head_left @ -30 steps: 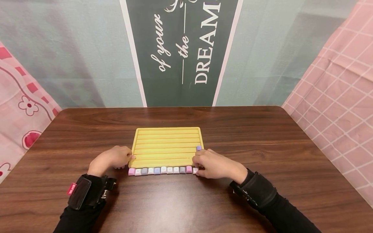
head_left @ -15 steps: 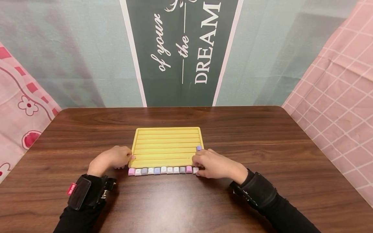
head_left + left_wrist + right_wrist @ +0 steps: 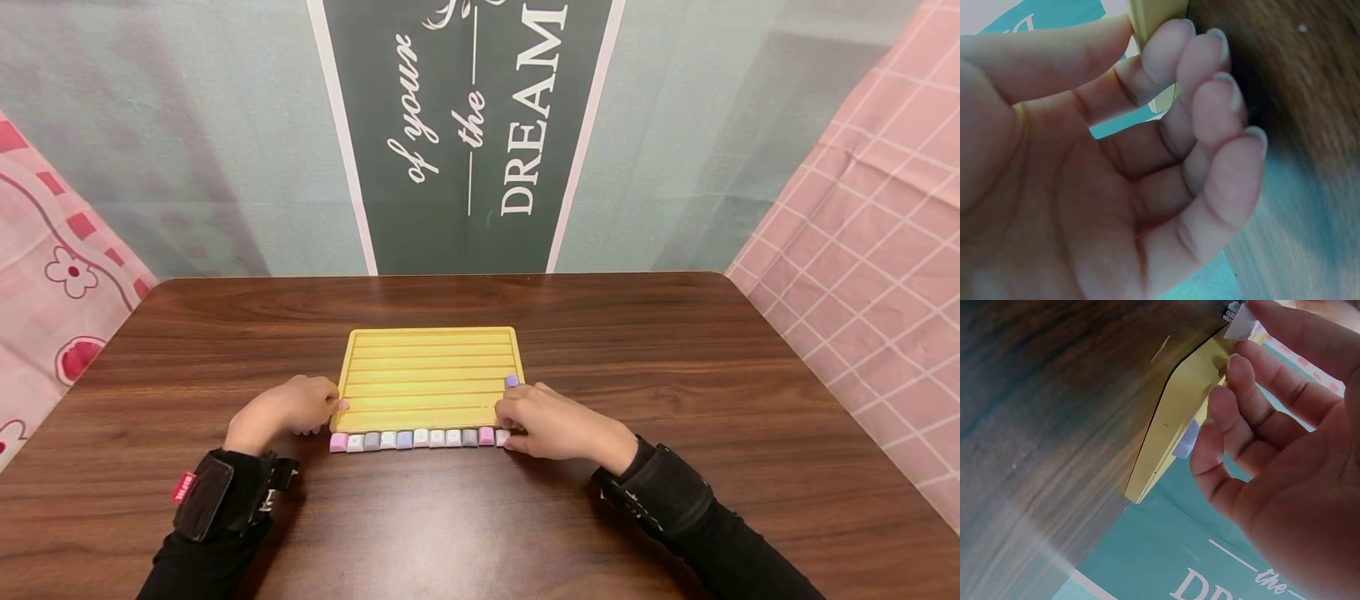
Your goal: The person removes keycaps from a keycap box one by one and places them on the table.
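Observation:
A shallow yellow ridged tray (image 3: 431, 367) lies on the table, with a row of pastel keycaps (image 3: 437, 438) along its near edge. My left hand (image 3: 296, 403) pinches the tray's left side between thumb and index finger; the other fingers curl loosely beside it in the left wrist view. At the near right corner, my right hand (image 3: 558, 422) has its thumb against the white end keycap (image 3: 1241, 324), the index fingertip on the keycap's other side. The remaining right fingers lie along the tray's side. One purple keycap (image 3: 512, 381) sits inside the tray at its right wall.
The dark wooden table (image 3: 450, 525) reaches back to a hanging cloth (image 3: 262, 167) with printed lettering. Pink patterned cloths hang at the left and right sides. Both forearms wear black wrist straps (image 3: 667, 492).

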Demonstrator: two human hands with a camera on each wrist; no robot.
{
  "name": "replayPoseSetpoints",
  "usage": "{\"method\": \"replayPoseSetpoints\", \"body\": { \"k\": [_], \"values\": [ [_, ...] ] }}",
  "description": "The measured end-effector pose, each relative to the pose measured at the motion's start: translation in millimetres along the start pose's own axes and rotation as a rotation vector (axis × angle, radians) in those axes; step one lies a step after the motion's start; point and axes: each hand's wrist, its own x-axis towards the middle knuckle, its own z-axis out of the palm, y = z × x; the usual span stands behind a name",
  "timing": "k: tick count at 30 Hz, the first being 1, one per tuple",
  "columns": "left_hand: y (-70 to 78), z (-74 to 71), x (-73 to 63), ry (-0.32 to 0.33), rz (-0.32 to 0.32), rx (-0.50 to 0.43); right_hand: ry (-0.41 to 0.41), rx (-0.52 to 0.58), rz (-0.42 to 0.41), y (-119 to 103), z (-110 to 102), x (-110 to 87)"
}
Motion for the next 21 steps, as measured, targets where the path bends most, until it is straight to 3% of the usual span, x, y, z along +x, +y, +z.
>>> {"method": "replayPoseSetpoints", "body": {
  "k": [21],
  "values": [
    [-0.4,0.1,-0.1,0.008,0.009,0.013,0.008,0.025,-0.004,-1.6,1.0,3.4]
  ]
}}
